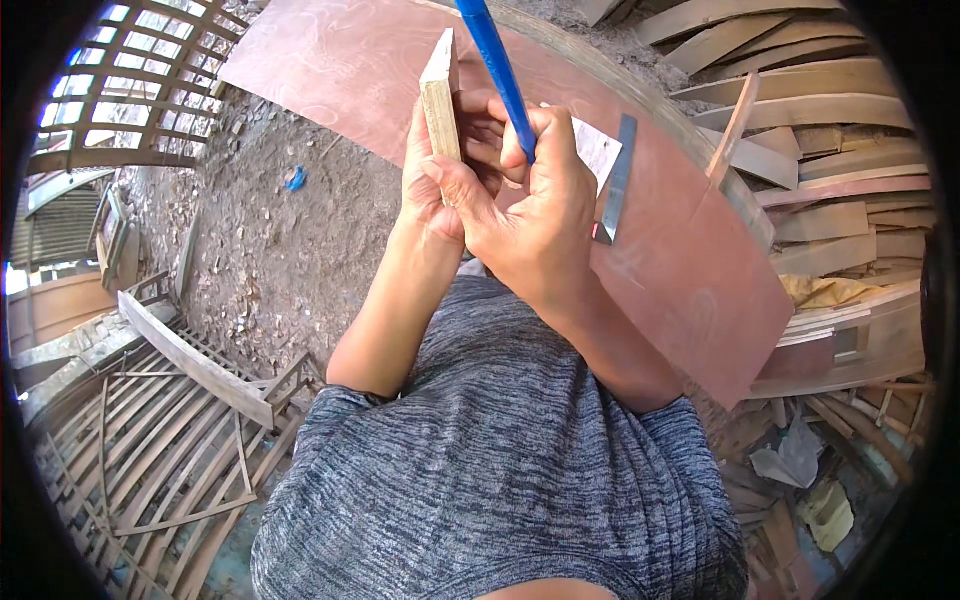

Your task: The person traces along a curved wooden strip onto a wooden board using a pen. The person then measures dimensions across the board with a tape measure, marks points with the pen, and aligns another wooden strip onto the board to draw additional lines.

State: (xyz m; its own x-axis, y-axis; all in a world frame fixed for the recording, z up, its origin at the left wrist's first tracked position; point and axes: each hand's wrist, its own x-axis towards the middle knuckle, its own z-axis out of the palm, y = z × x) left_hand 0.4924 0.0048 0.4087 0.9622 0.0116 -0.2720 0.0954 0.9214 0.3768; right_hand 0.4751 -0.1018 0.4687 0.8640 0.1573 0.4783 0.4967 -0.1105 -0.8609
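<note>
In front of my chest, my left hand [428, 188] is closed round a short, pale wooden block [441, 105], which stands on end with its narrow side toward me. My right hand [540, 190] grips a long, slim blue stick-shaped tool [497, 75] that slants up past the top edge; its exact kind is unclear. The right thumb reaches across to the block's lower end, so both hands meet there. Some fingers are hidden behind the block. Under the hands lies a reddish plywood sheet [690, 290], carrying a white piece [597, 150] and a flat grey metal strip [620, 165].
Wooden slats [820, 110] are piled along the right side. Slatted wooden frames [190, 440] lie at lower left, and a wooden lattice [130, 80] stands at upper left. Debris-strewn ground [270, 230] with a blue scrap [295, 178] lies left of the sheet.
</note>
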